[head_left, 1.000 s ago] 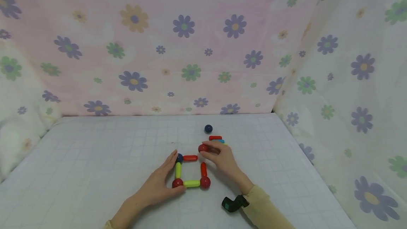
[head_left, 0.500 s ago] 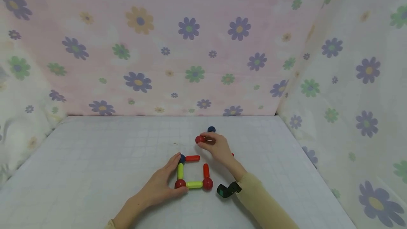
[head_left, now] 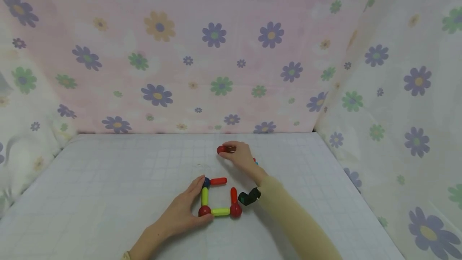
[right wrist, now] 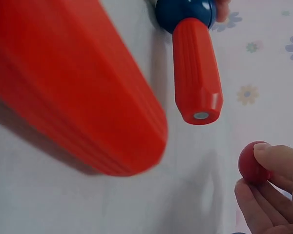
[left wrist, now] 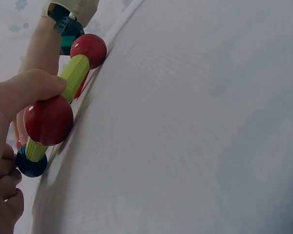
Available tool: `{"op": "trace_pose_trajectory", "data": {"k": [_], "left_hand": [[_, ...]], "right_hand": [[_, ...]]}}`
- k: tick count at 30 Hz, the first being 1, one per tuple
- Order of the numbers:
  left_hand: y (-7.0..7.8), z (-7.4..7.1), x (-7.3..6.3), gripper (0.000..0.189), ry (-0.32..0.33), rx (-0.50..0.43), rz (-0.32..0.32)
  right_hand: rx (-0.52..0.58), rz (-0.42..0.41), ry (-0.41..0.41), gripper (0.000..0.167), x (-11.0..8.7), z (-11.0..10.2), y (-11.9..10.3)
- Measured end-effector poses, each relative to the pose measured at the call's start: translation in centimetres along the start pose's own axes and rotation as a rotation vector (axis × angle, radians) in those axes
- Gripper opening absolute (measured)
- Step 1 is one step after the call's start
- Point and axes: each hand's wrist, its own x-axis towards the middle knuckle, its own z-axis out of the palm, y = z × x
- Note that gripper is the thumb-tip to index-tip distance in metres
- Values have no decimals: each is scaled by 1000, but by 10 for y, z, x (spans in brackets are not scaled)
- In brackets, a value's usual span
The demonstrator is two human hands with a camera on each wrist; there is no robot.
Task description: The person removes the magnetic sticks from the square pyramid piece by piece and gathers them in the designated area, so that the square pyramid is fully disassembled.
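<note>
My right hand (head_left: pixel 239 156) pinches a red ball (head_left: pixel 221 150) between thumb and fingers, toward the back of the table. Nearer me lies a square-like figure of magnetic rods and balls. Its left side is a yellow-green rod (head_left: pixel 205 196) between a dark blue ball (head_left: pixel 207 182) and a red ball (head_left: pixel 204 211). A second yellow-green rod (head_left: pixel 221 212) runs to another red ball (head_left: pixel 236 210). Two red rods, one at the back (head_left: pixel 218 181) and one on the right (head_left: pixel 234 195), leave a gap at the far right corner. My left hand (head_left: pixel 182 210) rests along the left side, thumb by the red ball, fingertips at the blue one.
Behind my right wrist, ends of a red and a light blue piece (head_left: pixel 255 161) peek out. A black wrist camera (head_left: pixel 250 197) hangs close by the figure's right side. Flowered cloth (head_left: pixel 195 51) walls the table (head_left: pixel 119 179) at the back and sides.
My right hand has carried the red ball back and slightly left, away from the figure. It now covers the loose dark blue ball seen earlier. My left hand stays on the figure.
</note>
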Motion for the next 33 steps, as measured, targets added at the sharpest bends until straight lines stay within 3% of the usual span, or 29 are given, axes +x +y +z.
{"op": "trace_pose_trajectory", "data": {"k": [15,33], "left_hand": [[0,-3,-2,104,1,12,-12],[-1,-2,-1,105,-8,27,-28]], "right_hand": [[-50,25,-51,33,10,7,2],[-45,22,-45,34,9,9,2]]}}
